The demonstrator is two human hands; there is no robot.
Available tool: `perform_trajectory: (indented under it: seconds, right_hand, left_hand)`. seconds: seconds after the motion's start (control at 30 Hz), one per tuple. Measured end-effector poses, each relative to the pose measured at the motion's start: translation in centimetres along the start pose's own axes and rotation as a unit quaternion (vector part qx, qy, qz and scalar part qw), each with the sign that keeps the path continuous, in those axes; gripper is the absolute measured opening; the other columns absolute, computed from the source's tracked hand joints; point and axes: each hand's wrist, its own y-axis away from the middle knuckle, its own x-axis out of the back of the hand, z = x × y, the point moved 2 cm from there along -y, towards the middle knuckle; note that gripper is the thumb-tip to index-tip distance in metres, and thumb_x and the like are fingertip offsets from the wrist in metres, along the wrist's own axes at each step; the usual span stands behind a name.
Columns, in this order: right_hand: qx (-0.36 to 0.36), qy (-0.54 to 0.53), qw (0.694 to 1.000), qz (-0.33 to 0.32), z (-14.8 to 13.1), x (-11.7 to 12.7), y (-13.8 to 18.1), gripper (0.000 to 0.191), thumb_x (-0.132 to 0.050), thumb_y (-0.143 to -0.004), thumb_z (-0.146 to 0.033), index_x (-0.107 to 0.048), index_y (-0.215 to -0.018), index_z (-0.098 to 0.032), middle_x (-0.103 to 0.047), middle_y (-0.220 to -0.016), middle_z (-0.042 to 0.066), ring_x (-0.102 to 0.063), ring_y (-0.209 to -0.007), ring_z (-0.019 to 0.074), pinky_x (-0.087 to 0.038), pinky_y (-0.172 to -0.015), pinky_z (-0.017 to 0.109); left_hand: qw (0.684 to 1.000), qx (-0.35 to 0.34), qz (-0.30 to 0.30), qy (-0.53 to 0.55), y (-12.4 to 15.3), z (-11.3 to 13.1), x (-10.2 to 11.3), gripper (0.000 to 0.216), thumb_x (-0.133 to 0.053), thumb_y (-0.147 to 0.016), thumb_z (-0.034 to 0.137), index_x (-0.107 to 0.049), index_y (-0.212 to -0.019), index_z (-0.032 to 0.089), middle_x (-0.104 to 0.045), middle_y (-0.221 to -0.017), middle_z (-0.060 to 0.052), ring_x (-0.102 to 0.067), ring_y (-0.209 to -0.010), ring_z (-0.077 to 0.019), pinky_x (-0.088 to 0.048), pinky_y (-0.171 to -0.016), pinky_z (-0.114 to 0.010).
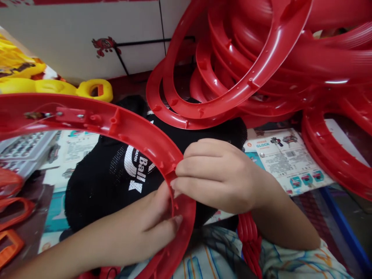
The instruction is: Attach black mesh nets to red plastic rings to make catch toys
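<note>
A large red plastic ring (139, 133), hollow side up, lies across the lower left in front of me. My left hand (158, 221) grips its right side, the thumb resting inside the channel and the other fingers hidden beneath. Just above, my right hand (215, 174) has its fingertips pinched together at a spot in the channel; whether something small is between them is hidden. A small red plate with screws (71, 115) and a thin wire sit inside the ring at upper left. Under the ring is a black cloth with white lettering (110, 174).
More red rings (215, 108) are heaped at the upper right. Yellow plastic parts (94, 90) lie at the left, with a clear compartment box (27, 149) and orange frames (11, 248) below. Printed cardboard sheets (286, 161) are under the cloth. A blue edge (345, 228) shows at lower right.
</note>
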Motion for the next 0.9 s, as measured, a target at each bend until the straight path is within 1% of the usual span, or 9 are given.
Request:
perform_trajectory:
  seconds: [0.1, 0.2, 0.3, 0.4, 0.5, 0.63, 0.73, 0.83, 0.9]
  right_hand:
    - [0.017, -0.015, 0.999, -0.029, 0.3, 0.1, -0.1, 0.029, -0.044, -0.097, -0.012, -0.065, -0.077, -0.013, -0.06, -0.082, 0.004, -0.046, -0.077, 0.0147, -0.042, -0.07, 0.027]
    - [0.034, -0.039, 0.997, -0.054, 0.5, 0.2, -0.1, 0.027, -0.044, -0.097, -0.011, -0.065, -0.079, -0.013, -0.06, -0.086, 0.004, -0.044, -0.075, 0.013, -0.04, -0.068, 0.025]
    - [0.012, -0.056, 0.996, -0.071, 0.4, 0.4, -0.1, 0.032, -0.04, -0.097, -0.007, -0.064, -0.078, -0.014, -0.06, -0.087, 0.003, -0.042, -0.074, 0.0125, -0.039, -0.069, 0.024]
    - [-0.008, -0.074, 0.994, -0.084, 0.0, 0.5, -0.2, 0.03, -0.043, -0.096, -0.007, -0.063, -0.075, -0.013, -0.058, -0.087, 0.003, -0.041, -0.075, 0.0126, -0.038, -0.071, 0.024]
    - [-0.018, -0.081, 0.99, -0.114, -0.1, 0.5, -0.2, 0.025, -0.044, -0.095, -0.007, -0.065, -0.083, -0.012, -0.057, -0.09, 0.003, -0.042, -0.078, 0.0132, -0.039, -0.074, 0.024]
    - [-0.021, -0.082, 0.985, -0.153, 0.2, 0.5, -0.1, 0.026, -0.042, -0.094, -0.006, -0.066, -0.085, -0.012, -0.056, -0.088, 0.003, -0.042, -0.078, 0.014, -0.039, -0.074, 0.025]
    - [-0.001, -0.085, 0.986, -0.143, 0.6, 0.5, 0.0, 0.024, -0.047, -0.094, -0.009, -0.065, -0.078, -0.013, -0.054, -0.083, 0.002, -0.041, -0.072, 0.0133, -0.037, -0.067, 0.025]
    - [0.006, -0.096, 0.989, -0.115, 1.0, 0.4, 0.1, 0.023, -0.049, -0.093, -0.011, -0.066, -0.076, -0.012, -0.053, -0.079, 0.002, -0.039, -0.069, 0.0127, -0.036, -0.063, 0.025]
    - [0.0, -0.1, 0.99, -0.101, 1.1, 0.3, 0.1, 0.024, -0.049, -0.093, -0.011, -0.067, -0.078, -0.012, -0.054, -0.078, 0.002, -0.039, -0.068, 0.0125, -0.036, -0.061, 0.024]
  left_hand:
    - [1.0, 0.001, -0.022, 0.002, 0.0, 0.0, -0.2, 0.032, -0.047, -0.092, 0.03, -0.045, -0.123, 0.023, -0.06, -0.11, -0.005, -0.057, -0.093, -0.02, -0.051, -0.084, -0.028]
    - [1.0, -0.013, -0.021, 0.009, 0.2, 0.2, -0.3, 0.027, -0.047, -0.09, 0.027, -0.047, -0.117, 0.024, -0.061, -0.1, -0.003, -0.057, -0.084, -0.0169, -0.051, -0.077, -0.025]
    - [1.0, -0.01, -0.023, 0.007, 0.3, 0.5, -0.3, 0.02, -0.049, -0.089, 0.025, -0.05, -0.109, 0.025, -0.061, -0.095, -0.002, -0.057, -0.08, -0.0159, -0.05, -0.074, -0.023]
    - [0.999, 0.0, -0.034, 0.019, 0.3, 0.5, -0.4, 0.02, -0.048, -0.09, 0.027, -0.051, -0.11, 0.024, -0.062, -0.097, -0.003, -0.058, -0.082, -0.0165, -0.051, -0.075, -0.023]
    - [0.998, 0.0, -0.052, 0.033, 0.1, 0.6, -0.6, 0.026, -0.049, -0.09, 0.027, -0.05, -0.115, 0.023, -0.062, -0.103, -0.004, -0.059, -0.085, -0.017, -0.051, -0.078, -0.024]
    - [0.996, 0.015, -0.077, 0.034, 0.0, 0.4, -0.8, 0.022, -0.05, -0.09, 0.028, -0.052, -0.111, 0.023, -0.064, -0.103, -0.003, -0.06, -0.086, -0.0159, -0.051, -0.077, -0.02]
    - [0.997, 0.004, -0.07, 0.039, 0.0, 0.6, -0.9, 0.025, -0.05, -0.089, 0.026, -0.052, -0.114, 0.023, -0.063, -0.099, -0.003, -0.06, -0.085, -0.0153, -0.051, -0.08, -0.021]
    - [0.996, 0.001, -0.065, 0.066, 0.1, 0.7, -0.9, 0.032, -0.049, -0.09, 0.026, -0.049, -0.122, 0.023, -0.062, -0.107, -0.005, -0.06, -0.094, -0.0174, -0.05, -0.088, -0.025]
    - [0.993, 0.019, -0.069, 0.091, 0.1, 0.7, -1.1, 0.037, -0.047, -0.092, 0.029, -0.044, -0.128, 0.022, -0.061, -0.11, -0.007, -0.06, -0.096, -0.0186, -0.052, -0.087, -0.027]
